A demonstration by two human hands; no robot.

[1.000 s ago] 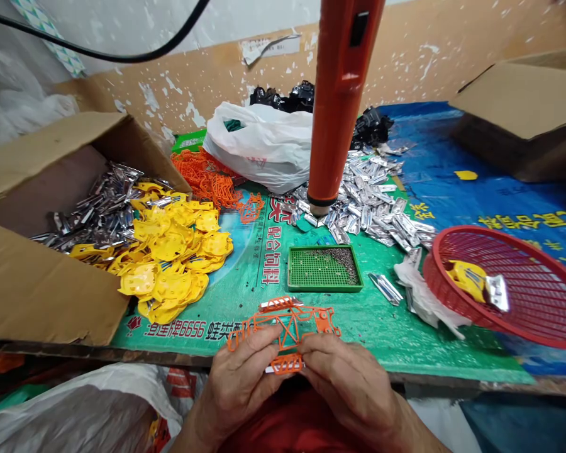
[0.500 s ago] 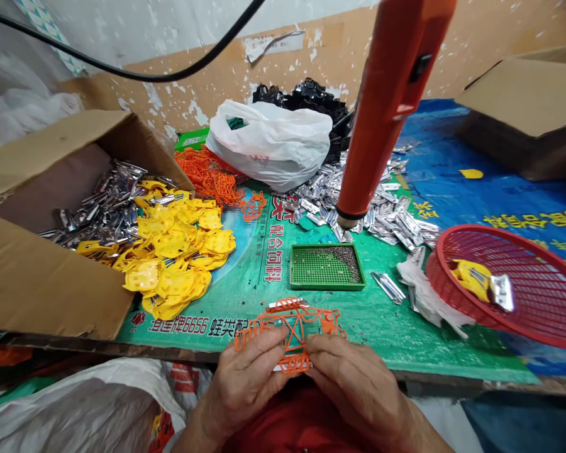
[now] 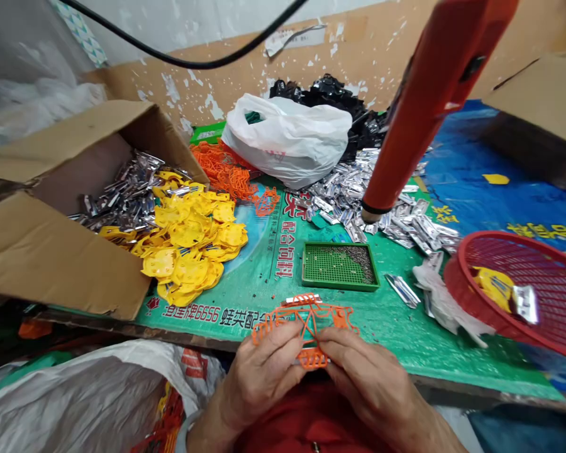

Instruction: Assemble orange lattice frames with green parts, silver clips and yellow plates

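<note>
Between my two hands, at the table's front edge, is an orange plastic lattice frame (image 3: 310,325) with a cross-braced middle. My left hand (image 3: 264,365) is closed on its left part, and my right hand (image 3: 365,368) grips its right part. A silvery metal strip (image 3: 302,299) shows along the frame's far side; the near edge is partly covered by my fingers. Just beyond stands a green perforated tray (image 3: 327,283) with many tiny dark screws (image 3: 362,259) heaped at its right. A red electric screwdriver (image 3: 412,126) hangs above and behind the tray, tip downward.
On the left, a cardboard box (image 3: 66,251) spills metal strips and yellow plastic parts (image 3: 188,233). Orange frames (image 3: 221,168) and a white plastic bag (image 3: 287,138) lie behind. More metal strips (image 3: 400,217) are piled near the screwdriver. A red basket (image 3: 523,245) stands right.
The whole view has shifted, so the table's things appear farther right. Both hands still hold the orange frame, which looks slightly more tilted. Nothing was let go.
</note>
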